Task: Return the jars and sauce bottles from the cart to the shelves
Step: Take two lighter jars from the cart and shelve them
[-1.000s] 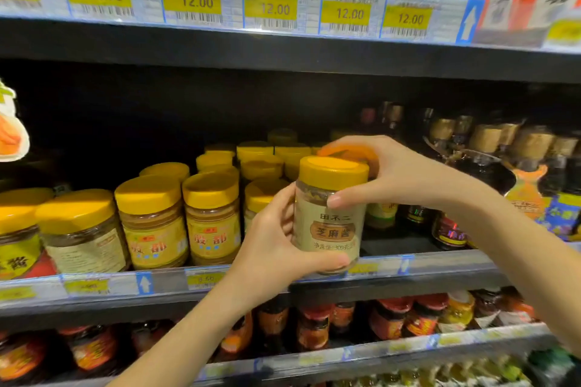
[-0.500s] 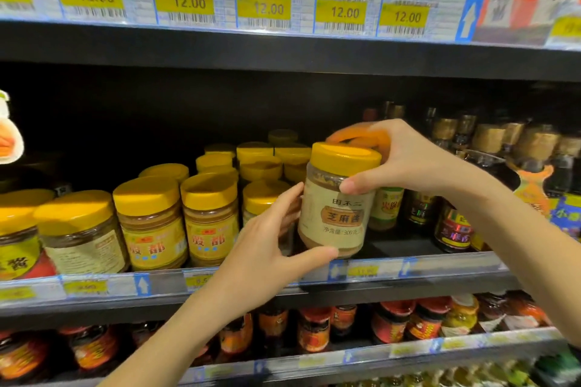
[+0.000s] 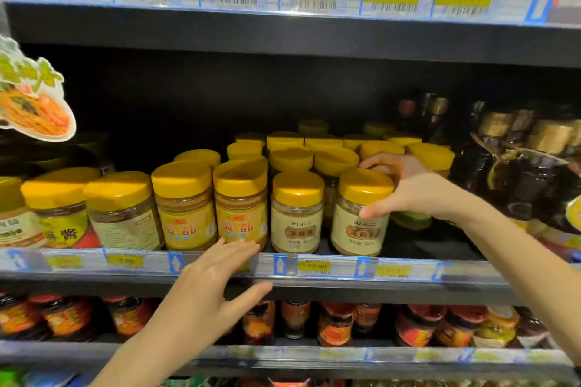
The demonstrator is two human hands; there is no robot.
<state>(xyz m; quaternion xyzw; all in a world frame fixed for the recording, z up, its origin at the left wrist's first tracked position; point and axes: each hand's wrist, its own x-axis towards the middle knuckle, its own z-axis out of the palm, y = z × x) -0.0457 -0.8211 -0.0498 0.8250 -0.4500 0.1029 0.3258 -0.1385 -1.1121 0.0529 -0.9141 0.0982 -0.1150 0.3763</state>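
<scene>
Upright, paste-filled jar (image 3: 361,214) on shelf (image 3: 314,280)

A yellow-lidded jar (image 3: 361,214) of tan paste with a cream label stands upright at the shelf (image 3: 314,283) front edge — just at three o'clock of a matching jar (image 3: 297,214), among more yellow-capped jars.

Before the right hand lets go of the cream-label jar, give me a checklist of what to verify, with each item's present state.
1. Cream-label jar standing on the shelf: ok, upright.
2. In line with the matching jar to its left: ok, side by side at the front edge.
3. Label facing out: ok.
4. Yellow lid on: ok.
5. Left hand clear of the jar: ok, open, below the shelf edge.
6. Right hand released: not ok, fingers on the lid and side.
</scene>
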